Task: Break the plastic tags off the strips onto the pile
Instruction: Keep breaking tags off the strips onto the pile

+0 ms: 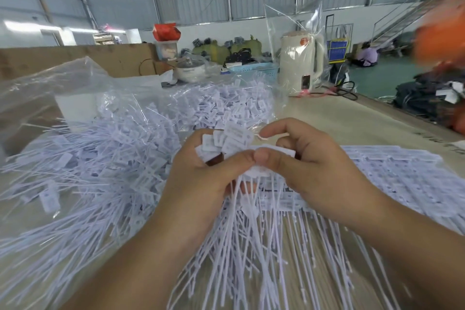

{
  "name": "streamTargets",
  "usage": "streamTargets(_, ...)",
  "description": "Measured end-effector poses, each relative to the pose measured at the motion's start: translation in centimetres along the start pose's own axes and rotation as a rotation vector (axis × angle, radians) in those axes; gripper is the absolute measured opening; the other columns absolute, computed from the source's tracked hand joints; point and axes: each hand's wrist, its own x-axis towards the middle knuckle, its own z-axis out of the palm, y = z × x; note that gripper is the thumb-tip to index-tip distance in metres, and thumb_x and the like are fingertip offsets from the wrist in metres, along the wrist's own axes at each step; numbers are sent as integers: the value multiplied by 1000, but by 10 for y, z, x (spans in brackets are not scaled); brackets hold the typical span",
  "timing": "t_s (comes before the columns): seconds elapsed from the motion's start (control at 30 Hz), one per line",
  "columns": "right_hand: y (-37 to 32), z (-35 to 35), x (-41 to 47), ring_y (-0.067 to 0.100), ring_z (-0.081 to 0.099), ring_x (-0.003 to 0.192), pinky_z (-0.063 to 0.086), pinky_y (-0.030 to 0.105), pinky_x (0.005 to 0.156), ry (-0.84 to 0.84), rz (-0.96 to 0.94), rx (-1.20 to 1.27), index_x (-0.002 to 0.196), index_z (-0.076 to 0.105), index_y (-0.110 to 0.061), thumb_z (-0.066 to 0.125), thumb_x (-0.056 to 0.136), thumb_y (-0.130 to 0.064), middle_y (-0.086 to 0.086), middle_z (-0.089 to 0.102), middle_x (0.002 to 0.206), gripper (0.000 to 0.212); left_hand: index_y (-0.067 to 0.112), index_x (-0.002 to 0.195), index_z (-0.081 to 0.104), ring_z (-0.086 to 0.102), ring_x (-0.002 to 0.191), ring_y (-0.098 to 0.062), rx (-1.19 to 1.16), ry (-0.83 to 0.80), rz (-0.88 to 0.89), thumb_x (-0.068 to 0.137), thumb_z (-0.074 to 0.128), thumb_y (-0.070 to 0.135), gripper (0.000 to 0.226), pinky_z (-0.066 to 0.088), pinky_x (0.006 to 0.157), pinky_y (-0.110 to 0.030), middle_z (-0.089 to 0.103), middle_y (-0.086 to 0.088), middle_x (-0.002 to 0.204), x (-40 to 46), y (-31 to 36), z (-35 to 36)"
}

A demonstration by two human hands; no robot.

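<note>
White plastic tags bunch in the left hand, fingers curled round them; right hand pinches the strip beside the pile.

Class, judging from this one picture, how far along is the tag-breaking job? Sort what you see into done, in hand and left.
Done: a big pile of loose tags lies on clear plastic at the left. In hand: the left hand and right hand both hold a bunch of tags, tails hanging down. Left: a stack of unbroken strips lies at the right, so plenty seems to remain.
</note>
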Motion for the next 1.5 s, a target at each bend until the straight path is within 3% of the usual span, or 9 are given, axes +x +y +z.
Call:
streamTargets(0.17,7,9,-1,7,34,37,30,28,40,-57,52,40,87,63,-24,59,89,-41,-14,44,48,18,27,89,71,73,86,-23,66,36,-51,70,83,22,23,58,77,-44,76,-3,92,2,-6,1)
streamTargets(0.33,19,21,1,5,28,33,24,19,38,12,128,40,79,60,-15,57,96,-21,-12,37,40,18,39,91,55,62,65,-4,704,19,22,84,69,38,16,45,50,-12,67,10,80,2,-12,-4)
streamTargets(0.53,23,31,2,21,52,53,49,42,55,32,276,8,110,52,-22,64,91,-22,4,49,86,23,27,120,57,34,111,-16,1258,-34,122,90,50,42,34,29,94,-28,48,6,117,5,-26,-4)
streamTargets(0.63,22,28,2,29,67,73,56,45,72,2,357,82,134,39,-26,67,89,-23,-1,49,111,53,27,124,55,30,111,-16,1302,-10,146,91,52,43,36,27,95,-31,46,6,122,6,-26,-8)
streamTargets(0.77,21,27,-1,0,59,99,56,28,82,-36,245,-91,144,32,-31,70,85,-27,-15,43,125,71,27,126,54,32,117,-18,1344,19,139,89,54,50,43,28,97,-34,45,6,124,9,-24,-12)
streamTargets(1.03,19,37,-12,8,55,94,43,13,80,-100,9,-558,144,37,-20,59,92,-28,-8,30,132,57,38,119,50,53,72,-10,1311,59,31,77,55,69,52,35,78,-35,58,13,69,7,-8,-15)
streamTargets(1.17,17,31,-10,7,45,118,39,9,86,-63,-8,-555,142,39,-22,60,90,-29,-7,29,142,56,41,116,50,62,77,-7,1221,25,13,76,55,69,49,47,79,-35,63,12,76,3,-3,-14)
streamTargets(1.33,11,6,-1,0,46,104,32,-1,80,14,-64,-643,122,61,-21,61,88,-32,-13,49,121,36,38,117,53,60,79,-5,1167,-6,40,83,55,61,41,48,88,-39,59,14,72,2,-2,-13)
streamTargets(1.5,25,-13,7,15,54,100,42,23,80,-87,162,-885,120,61,-19,55,93,-34,-1,57,122,31,35,121,53,49,97,-9,1171,-54,98,83,53,62,46,43,95,-38,48,19,91,-1,-8,-10)
